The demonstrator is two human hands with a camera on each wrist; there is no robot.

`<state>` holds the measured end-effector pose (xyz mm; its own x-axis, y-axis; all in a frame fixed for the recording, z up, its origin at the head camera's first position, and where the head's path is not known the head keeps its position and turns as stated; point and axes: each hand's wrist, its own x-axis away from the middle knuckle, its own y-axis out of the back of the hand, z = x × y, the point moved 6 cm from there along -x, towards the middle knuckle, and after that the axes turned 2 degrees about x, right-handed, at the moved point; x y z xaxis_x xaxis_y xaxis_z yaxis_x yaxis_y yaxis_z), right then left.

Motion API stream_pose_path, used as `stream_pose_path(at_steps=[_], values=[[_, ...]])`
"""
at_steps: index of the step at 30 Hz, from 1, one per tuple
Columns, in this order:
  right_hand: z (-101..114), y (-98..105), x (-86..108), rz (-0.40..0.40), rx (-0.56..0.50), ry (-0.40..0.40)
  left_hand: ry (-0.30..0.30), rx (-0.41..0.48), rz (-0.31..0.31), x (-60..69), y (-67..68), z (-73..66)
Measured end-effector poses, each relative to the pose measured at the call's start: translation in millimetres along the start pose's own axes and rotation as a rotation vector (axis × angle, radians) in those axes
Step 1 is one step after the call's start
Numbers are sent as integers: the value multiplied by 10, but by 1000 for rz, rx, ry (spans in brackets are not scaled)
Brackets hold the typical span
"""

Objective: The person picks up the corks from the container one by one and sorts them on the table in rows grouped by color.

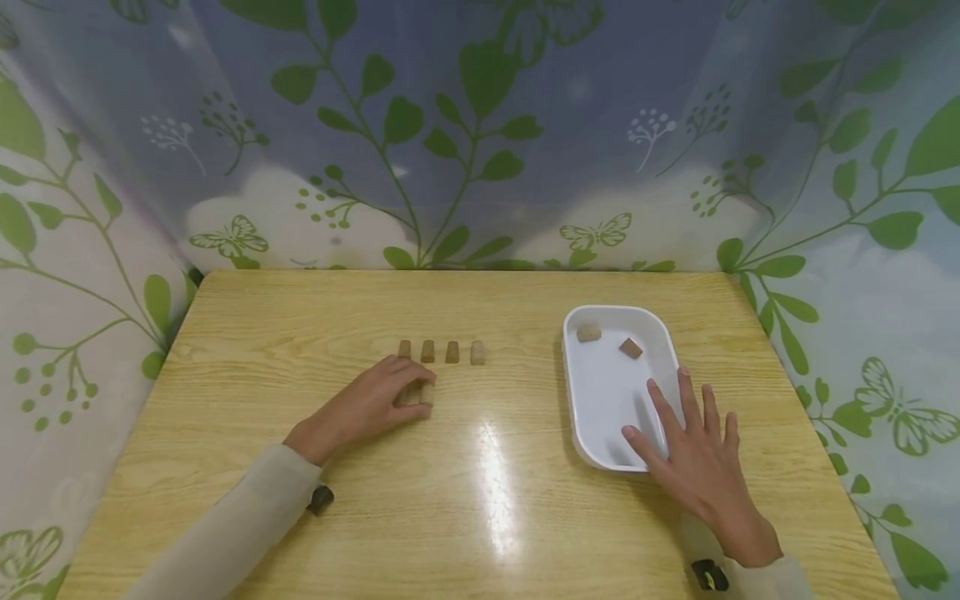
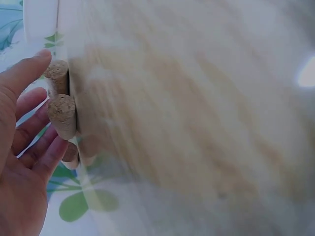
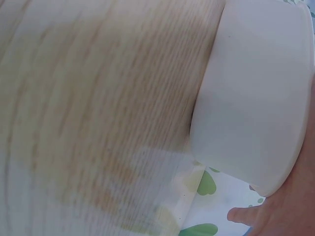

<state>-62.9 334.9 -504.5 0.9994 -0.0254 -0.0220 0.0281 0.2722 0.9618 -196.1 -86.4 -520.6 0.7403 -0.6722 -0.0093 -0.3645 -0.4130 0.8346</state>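
Between the thumb and forefinger of my left hand (image 1: 375, 396) is a pale cork (image 1: 427, 393), pinched near its two ends. Another cork (image 2: 62, 115) lies right beside it, partly hidden by the hand in the head view. Just beyond them, several tapered corks, among them a brown cork (image 1: 452, 352) and a lighter one (image 1: 477, 352), form a spaced row on the table. My right hand (image 1: 697, 454) spreads its fingers over the near right edge of a white tray (image 1: 618, 469). Inside the tray are a light cork (image 1: 588, 332) and a reddish-brown cork (image 1: 631, 348).
The wood-grain table (image 1: 300, 317) reaches back to a leaf-patterned curtain (image 1: 480, 167), which also hangs along both sides. A bright light reflection (image 1: 495, 492) falls on the tabletop between the arms. In the right wrist view, the tray's tall side wall (image 3: 251, 98) stands on the table.
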Motion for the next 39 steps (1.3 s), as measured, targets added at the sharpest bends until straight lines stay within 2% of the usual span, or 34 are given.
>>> stream_pose_path(at_steps=[4,13,21,29,34,39], values=[[-6,1,7,5,4,0,4,11,4,-41,4,-12],[-7,-1,9,9,1,1,-99,25,31,-328,62,-255],[-12,-12,-4,11,2,0,-217,-31,34,-741,122,-447],[-25,-4,4,20,-3,-11,-291,-5,101,-1210,135,-692],[-22,-18,-16,29,-12,-9,-300,-13,142,-1509,148,-792],[-32,-8,-3,27,-3,-12,-290,26,151,-1730,165,-877]])
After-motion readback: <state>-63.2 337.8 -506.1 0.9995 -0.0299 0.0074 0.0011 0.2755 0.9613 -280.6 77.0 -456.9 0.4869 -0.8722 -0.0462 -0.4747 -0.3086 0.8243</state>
